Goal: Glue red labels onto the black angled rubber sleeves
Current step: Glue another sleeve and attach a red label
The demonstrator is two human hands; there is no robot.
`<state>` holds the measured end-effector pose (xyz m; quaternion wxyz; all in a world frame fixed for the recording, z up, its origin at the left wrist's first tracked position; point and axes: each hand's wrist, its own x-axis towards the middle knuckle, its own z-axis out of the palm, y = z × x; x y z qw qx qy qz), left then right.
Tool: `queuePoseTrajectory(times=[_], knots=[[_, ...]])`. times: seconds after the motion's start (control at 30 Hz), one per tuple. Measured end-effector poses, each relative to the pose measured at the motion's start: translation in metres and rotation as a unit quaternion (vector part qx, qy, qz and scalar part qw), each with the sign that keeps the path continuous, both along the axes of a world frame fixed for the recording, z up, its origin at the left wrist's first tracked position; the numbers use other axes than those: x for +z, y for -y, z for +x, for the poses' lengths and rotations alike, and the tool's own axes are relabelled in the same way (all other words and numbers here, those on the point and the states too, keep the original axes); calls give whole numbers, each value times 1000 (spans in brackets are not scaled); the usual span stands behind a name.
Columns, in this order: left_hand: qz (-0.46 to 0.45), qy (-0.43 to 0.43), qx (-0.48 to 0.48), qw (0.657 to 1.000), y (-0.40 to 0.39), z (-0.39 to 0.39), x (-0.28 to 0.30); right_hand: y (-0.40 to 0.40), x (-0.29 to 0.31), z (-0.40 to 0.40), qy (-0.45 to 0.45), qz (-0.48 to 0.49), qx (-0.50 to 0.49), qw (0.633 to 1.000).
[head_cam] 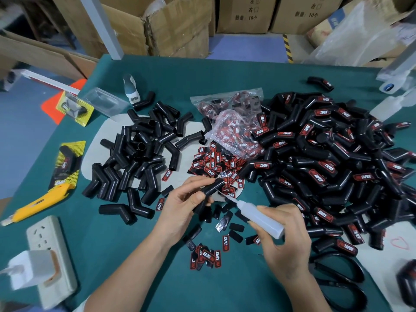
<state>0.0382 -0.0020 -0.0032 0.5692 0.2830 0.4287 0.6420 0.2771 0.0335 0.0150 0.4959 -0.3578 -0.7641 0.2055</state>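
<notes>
Both hands work over the near middle of the table (225, 70), which is covered in teal cloth. The left hand (184, 206) curls its fingers and thumb round one black angled sleeve (208, 192), held up off the cloth. The right hand (286, 235) grips a translucent glue bottle (261, 216), whose thin nozzle points at the sleeve's upper end and appears to touch it.

Red-and-black labels reading "PRO TAPER" show in several places. A loose heap of labels (216, 163) lies just beyond the hands, and a smaller cluster of labels (208, 255) lies between the forearms near the front edge. Two clear plastic bags (234, 122) toward the middle of the table hold more of the same labels. On the right side a large pile of labelled sleeves (333, 158) carries the same lettering, while a pile of bare sleeves (139, 149) lies on the left side, partly on a pale sheet.

Along the left edge sit a yellow utility knife (38, 204), a yellow-backed retail card (67, 163) holding a sleeve marked "TAPER", and a white power strip (50, 251) with a plug in it. Black scissors (342, 280) lie at the near right corner. Beyond the far edge stand cardboard boxes (245, 14) printed with Chinese characters and "10".
</notes>
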Motion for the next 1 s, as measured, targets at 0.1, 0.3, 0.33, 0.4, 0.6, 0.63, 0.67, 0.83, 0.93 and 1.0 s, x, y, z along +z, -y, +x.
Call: queuePoseTrajectory(times=[0.1, 0.3, 0.33, 0.4, 0.6, 0.63, 0.67, 0.83, 0.93, 1.0], knots=[[4, 0, 1, 1000, 0, 1, -1, 2, -2, -2, 5, -1, 2, 1000], [2, 6, -7, 1000, 0, -1, -3, -1, 0, -1, -2, 5, 1, 1000], [3, 6, -7, 1000, 0, -1, -3, 0, 0, -1, -1, 4, 1, 1000], [4, 3, -5, 1000, 0, -1, -4, 2, -2, -2, 3, 2, 1, 1000], [-2, 10, -7, 1000, 0, -2, -4, -2, -1, 0, 3, -2, -3, 1000], [-4, 13, -8, 1000, 0, -2, -3, -2, -1, 1, 5, -4, -5, 1000], [-5, 15, -7, 1000, 0, -1, -2, -1, 0, 0, 4, -7, -5, 1000], [-7, 21, -2, 1000, 1, 0, 1, 1, 3, -3, -7, -7, 8, 1000], [-8, 25, -4, 1000, 1, -1, 2, -1, 4, -1, 0, -11, -7, 1000], [-6, 25, -5, 1000, 2, -1, 3, -1, 5, -1, -1, -15, -8, 1000]])
